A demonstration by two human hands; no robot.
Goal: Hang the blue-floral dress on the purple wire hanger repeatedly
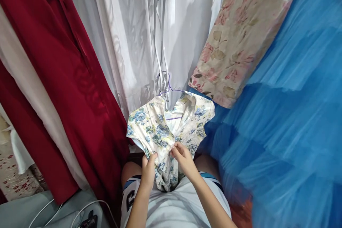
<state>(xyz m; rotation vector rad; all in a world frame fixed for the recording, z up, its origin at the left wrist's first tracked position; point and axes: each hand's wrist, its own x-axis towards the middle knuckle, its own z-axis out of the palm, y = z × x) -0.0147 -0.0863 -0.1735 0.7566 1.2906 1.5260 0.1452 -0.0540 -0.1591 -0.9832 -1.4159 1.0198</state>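
A white dress (160,128) with blue roses and green leaves hangs in front of me on a thin purple hanger (176,89). Its lower part bunches over my lap. With thumb and fingers, my left hand (149,167) grips the dress at its left side, near the waist. My right hand (183,155) pinches the fabric at the bottom of the V-shaped neckline. The fingertips of both hands are partly hidden by the cloth.
White curtains (128,25) hang behind, with grey straps (160,42) down the middle. Dark red cloth (88,96) is at left; a beige floral cloth (227,46) and blue layered tulle (283,124) are at right. White cables (91,203) lie on a grey surface lower left.
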